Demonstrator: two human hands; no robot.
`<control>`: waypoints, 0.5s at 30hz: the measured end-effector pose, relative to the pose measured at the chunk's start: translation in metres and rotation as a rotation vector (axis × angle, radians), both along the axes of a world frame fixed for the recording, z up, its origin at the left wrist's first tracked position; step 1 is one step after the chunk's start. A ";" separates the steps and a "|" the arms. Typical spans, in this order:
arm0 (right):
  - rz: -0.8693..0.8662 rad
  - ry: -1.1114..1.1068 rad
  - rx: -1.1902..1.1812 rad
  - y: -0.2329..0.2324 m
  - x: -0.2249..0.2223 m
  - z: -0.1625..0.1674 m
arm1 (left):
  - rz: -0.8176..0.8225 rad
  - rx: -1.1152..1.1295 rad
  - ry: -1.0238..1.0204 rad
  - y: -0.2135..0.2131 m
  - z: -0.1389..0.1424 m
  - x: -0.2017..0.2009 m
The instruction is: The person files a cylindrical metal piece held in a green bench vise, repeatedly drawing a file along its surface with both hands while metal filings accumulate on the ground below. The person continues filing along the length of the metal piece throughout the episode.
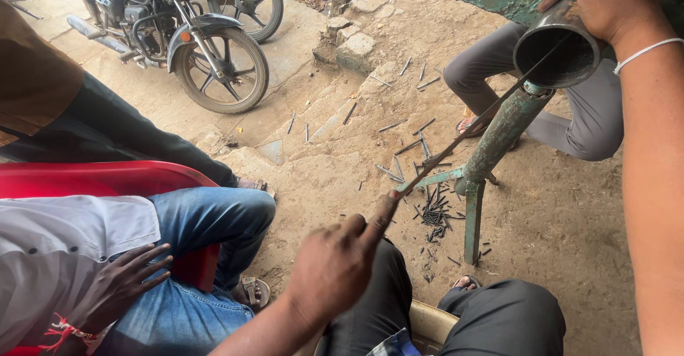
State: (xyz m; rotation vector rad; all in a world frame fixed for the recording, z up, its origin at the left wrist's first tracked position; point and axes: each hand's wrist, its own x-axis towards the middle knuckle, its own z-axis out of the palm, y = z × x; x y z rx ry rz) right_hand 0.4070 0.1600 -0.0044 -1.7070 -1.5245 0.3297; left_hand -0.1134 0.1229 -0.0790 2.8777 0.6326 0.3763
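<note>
The left hand [335, 263] pinches the near end of a thin metal rod [463, 137] between its fingers. The rod slants up into the open mouth of a metal pipe [559, 46], which the right hand [616, 0] grips from above, fingers wrapped, over a green metal stand [491, 149]. Short metal bits [433, 213] litter the dirt ground [556, 213].
</note>
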 end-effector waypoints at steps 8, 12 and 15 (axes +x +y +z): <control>0.305 -0.312 0.083 0.013 0.024 0.000 | -0.019 0.018 -0.054 -0.027 0.006 0.007; 0.319 -0.250 0.060 0.016 0.029 -0.003 | -0.052 0.069 -0.133 -0.039 0.002 0.008; 0.183 -0.166 0.123 0.012 0.028 -0.014 | -0.049 -0.022 -0.070 -0.045 -0.008 0.011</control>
